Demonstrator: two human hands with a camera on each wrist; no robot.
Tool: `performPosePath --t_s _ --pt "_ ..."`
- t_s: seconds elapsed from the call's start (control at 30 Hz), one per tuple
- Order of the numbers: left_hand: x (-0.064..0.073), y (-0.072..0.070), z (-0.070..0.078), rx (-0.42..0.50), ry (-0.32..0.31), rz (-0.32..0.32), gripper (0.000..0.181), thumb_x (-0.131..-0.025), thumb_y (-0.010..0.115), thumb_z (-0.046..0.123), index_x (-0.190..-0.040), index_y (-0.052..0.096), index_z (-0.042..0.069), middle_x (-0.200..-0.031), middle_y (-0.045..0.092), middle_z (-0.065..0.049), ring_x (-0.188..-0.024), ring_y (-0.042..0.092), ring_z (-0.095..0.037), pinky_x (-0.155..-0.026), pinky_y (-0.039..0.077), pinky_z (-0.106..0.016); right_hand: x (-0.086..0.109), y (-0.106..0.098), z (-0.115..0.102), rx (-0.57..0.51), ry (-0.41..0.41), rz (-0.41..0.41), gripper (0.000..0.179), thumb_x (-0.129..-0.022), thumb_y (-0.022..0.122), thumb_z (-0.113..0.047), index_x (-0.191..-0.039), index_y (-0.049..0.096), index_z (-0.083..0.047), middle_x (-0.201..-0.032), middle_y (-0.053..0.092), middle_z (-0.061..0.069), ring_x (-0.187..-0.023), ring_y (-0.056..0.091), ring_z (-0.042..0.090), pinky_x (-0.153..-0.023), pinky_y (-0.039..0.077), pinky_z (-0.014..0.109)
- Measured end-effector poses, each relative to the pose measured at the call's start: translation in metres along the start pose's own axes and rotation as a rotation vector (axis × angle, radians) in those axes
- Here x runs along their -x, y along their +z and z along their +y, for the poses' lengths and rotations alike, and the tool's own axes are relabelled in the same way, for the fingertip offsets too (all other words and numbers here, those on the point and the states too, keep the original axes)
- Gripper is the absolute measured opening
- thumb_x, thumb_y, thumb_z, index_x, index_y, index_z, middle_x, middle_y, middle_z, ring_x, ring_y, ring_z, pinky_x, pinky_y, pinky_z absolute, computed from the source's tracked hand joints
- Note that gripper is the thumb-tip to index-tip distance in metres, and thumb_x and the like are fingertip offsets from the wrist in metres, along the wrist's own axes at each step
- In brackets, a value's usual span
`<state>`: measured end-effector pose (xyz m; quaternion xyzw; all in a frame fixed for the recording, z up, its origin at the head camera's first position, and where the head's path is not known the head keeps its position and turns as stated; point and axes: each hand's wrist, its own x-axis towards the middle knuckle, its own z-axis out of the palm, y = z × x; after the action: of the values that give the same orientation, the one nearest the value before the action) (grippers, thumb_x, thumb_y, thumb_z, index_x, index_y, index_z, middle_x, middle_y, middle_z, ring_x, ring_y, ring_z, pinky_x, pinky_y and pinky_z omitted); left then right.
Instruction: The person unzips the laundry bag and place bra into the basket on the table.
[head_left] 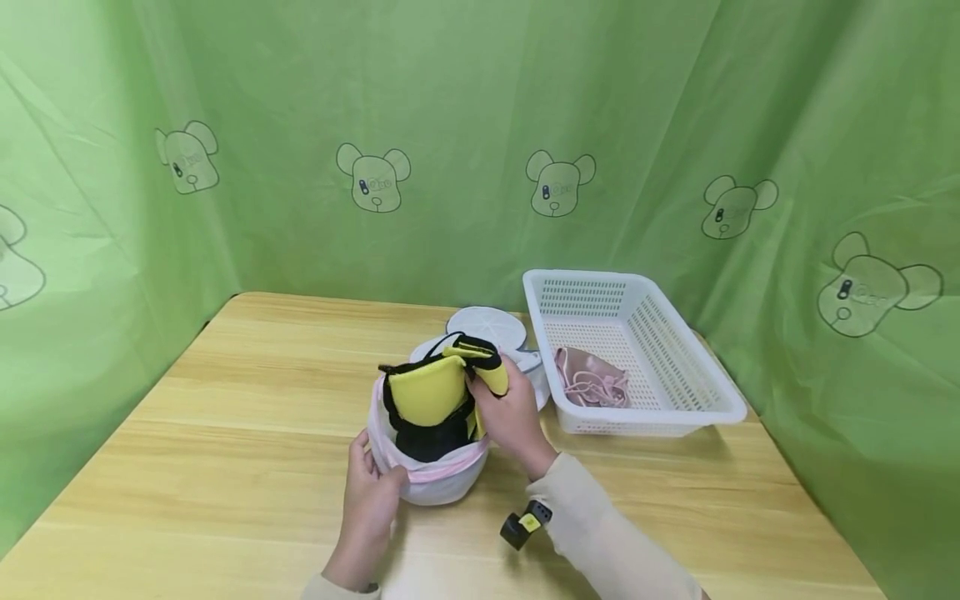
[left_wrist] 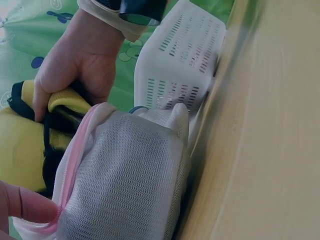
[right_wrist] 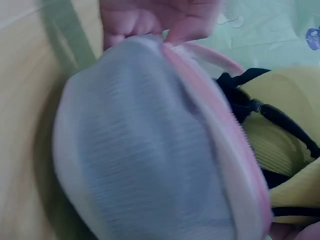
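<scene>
A round white mesh laundry bag [head_left: 442,487] with a pink zip edge stands unzipped on the table. My left hand [head_left: 371,492] pinches its near left rim, the thumb [left_wrist: 32,205] over the pink edge. With my right hand [head_left: 513,412] I grip part of a yellow bikini top [head_left: 427,392] with black trim and thin black ties. One yellow cup sticks up out of the bag's mouth, and a folded yellow part lies between my right thumb and fingers. The lower part of the bikini top is hidden inside the bag.
Behind the bag lie other white mesh pieces, one a round lid-like panel [head_left: 487,325] with dark edging. A white perforated basket [head_left: 660,333] stands at the right, holding a dusty-pink drawstring pouch [head_left: 588,375]. Green curtain [head_left: 465,100] hangs around the wooden table [head_left: 225,433].
</scene>
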<state>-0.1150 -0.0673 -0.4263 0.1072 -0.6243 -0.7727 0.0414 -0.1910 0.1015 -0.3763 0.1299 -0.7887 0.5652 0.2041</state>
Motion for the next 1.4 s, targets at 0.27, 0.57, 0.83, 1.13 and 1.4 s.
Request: performPosePath --t_s 0.27,0.57,0.83,1.13,1.4 --pt "-0.001 0.001 -0.003 0.02 -0.001 -0.001 0.083 -0.07 0.045 -0.018 -0.147 0.018 -0.002 -0.151 0.027 -0.029 -0.139 0.027 -0.037 -0.112 0.028 -0.046 -0.002 -0.008 -0.026 0.007 -0.01 0.02 0.019 -0.087 0.066 0.0 -0.105 0.063 0.006 -0.088 0.063 0.015 -0.082 0.056 0.022 -0.075 0.051 0.034" --pt "-0.001 0.001 -0.002 0.009 -0.004 -0.007 0.086 -0.071 0.046 -0.018 -0.149 0.015 0.0 -0.153 0.022 -0.03 -0.14 0.024 -0.04 -0.112 0.026 -0.048 -0.002 -0.015 -0.049 0.015 -0.063 0.052 0.021 -0.086 0.064 0.003 -0.106 0.062 0.01 -0.091 0.065 0.02 -0.083 0.059 0.026 -0.078 0.052 0.038" --pt "-0.001 0.001 -0.003 0.004 -0.002 -0.007 0.088 -0.07 0.046 -0.019 -0.15 0.015 0.001 -0.153 0.021 -0.03 -0.14 0.023 -0.04 -0.111 0.027 -0.047 -0.009 -0.02 -0.05 -0.008 -0.09 0.063 0.021 -0.087 0.064 0.004 -0.106 0.061 0.011 -0.094 0.064 0.024 -0.084 0.059 0.027 -0.08 0.053 0.039" --pt "-0.002 0.001 -0.003 0.002 -0.002 -0.005 0.088 -0.069 0.045 -0.019 -0.15 0.016 0.001 -0.153 0.021 -0.029 -0.141 0.023 -0.04 -0.112 0.027 -0.047 -0.017 -0.028 -0.058 -0.011 -0.112 0.06 0.024 -0.088 0.064 0.004 -0.111 0.061 0.011 -0.098 0.065 0.025 -0.087 0.061 0.027 -0.08 0.053 0.033" --pt "-0.001 0.001 -0.002 -0.004 -0.013 0.002 0.089 -0.069 0.046 -0.019 -0.15 0.015 0.001 -0.154 0.019 -0.029 -0.141 0.021 -0.04 -0.113 0.024 -0.048 -0.021 -0.032 -0.062 0.006 -0.112 0.09 0.02 -0.086 0.065 0.004 -0.104 0.06 0.012 -0.093 0.064 0.026 -0.084 0.06 0.028 -0.078 0.054 0.031"
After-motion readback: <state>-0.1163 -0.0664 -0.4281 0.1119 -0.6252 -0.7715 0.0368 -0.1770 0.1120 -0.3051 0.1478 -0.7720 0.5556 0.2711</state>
